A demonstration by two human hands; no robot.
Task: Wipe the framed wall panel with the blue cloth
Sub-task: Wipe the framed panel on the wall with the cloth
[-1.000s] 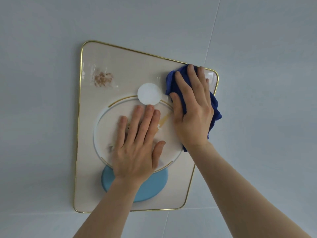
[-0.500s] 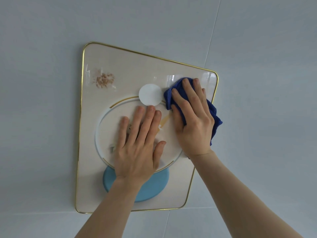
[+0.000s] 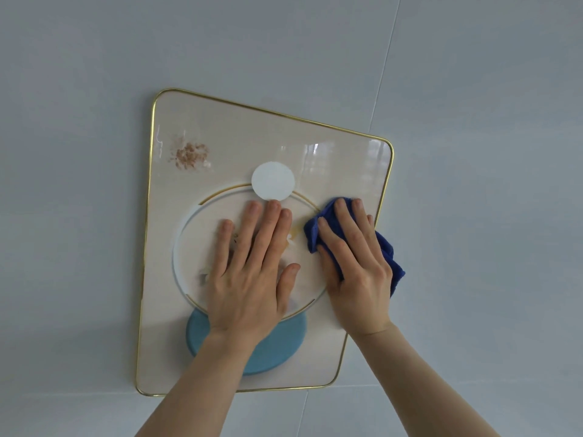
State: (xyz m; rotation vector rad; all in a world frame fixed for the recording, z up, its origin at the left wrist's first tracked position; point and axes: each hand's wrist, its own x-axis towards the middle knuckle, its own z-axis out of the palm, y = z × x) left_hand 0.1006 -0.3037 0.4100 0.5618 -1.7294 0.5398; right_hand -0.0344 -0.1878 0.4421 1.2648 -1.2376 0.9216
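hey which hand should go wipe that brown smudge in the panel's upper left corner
Probably the right hand: it presses the blue cloth. The left hand lies flat and bare, steadying the panel.

Bare forearms (image 3: 202, 383), no sleeves

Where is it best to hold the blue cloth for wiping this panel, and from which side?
Probably on the bunched middle of the blue cloth, palm flat from the front, as the right hand does. It lies crumpled against the framed panel, with loose folds hanging past the right edge.
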